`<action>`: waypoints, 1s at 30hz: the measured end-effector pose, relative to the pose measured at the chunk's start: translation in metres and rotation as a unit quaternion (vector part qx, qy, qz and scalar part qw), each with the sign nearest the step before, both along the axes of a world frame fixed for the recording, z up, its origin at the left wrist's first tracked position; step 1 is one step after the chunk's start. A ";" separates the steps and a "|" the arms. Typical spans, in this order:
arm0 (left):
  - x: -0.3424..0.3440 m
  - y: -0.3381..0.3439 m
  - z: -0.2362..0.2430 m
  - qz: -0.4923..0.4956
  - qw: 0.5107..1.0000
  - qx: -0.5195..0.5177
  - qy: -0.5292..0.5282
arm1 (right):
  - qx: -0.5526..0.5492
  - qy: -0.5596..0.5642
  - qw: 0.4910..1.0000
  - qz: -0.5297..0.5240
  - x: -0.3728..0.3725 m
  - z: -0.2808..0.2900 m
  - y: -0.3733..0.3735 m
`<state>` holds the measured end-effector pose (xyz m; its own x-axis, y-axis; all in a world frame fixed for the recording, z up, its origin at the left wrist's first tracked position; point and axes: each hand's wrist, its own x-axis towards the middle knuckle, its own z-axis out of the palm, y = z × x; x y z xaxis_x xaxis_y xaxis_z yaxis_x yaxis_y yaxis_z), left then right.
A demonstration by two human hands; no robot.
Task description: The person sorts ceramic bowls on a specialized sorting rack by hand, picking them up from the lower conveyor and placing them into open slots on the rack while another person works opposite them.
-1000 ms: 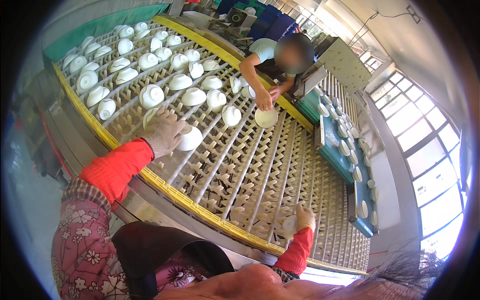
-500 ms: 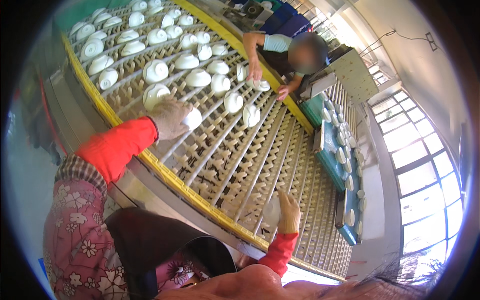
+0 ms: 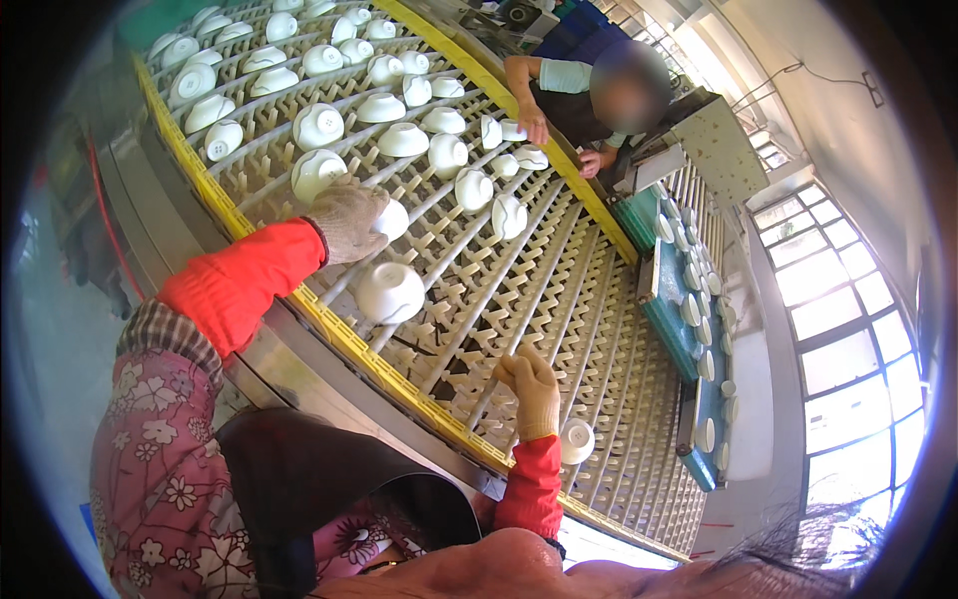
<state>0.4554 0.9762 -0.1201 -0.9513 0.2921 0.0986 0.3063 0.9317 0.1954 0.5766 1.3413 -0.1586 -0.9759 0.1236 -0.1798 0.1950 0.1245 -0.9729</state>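
My left hand (image 3: 351, 218), in a knit glove and red sleeve, is closed over a small white bowl (image 3: 391, 219) among the overturned bowls on the slatted rack. A white bowl (image 3: 317, 175) lies just above that hand, and a larger white bowl (image 3: 389, 292) sits below it near the yellow edge. My right hand (image 3: 529, 384), also gloved, is over the bare slats with bent fingers slightly apart and nothing visible in them. A small white bowl (image 3: 577, 440) rests just below and right of it.
Many white bowls (image 3: 402, 140) cover the rack's upper left. A co-worker (image 3: 559, 95) leans at the far yellow rail (image 3: 609, 230), hands near the bowls. On the right, teal conveyors (image 3: 664, 319) carry rows of bowls beside tall windows (image 3: 838, 349).
My right hand has let go of its bowl and moved up-left. A bowl now shows below my left hand where bare slats were. The co-worker's hands have drawn back toward the far rail.
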 end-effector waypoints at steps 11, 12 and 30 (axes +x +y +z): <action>0.018 0.034 -0.009 -0.286 0.951 0.028 0.117 | 0.196 0.029 0.978 0.062 0.007 0.002 -0.009; 0.020 0.033 -0.005 -0.284 0.955 0.041 0.070 | 0.193 0.028 0.978 0.073 0.004 -0.003 -0.006; 0.021 0.042 0.007 -0.234 0.971 0.049 0.012 | 0.329 0.113 0.924 0.157 0.008 -0.004 -0.004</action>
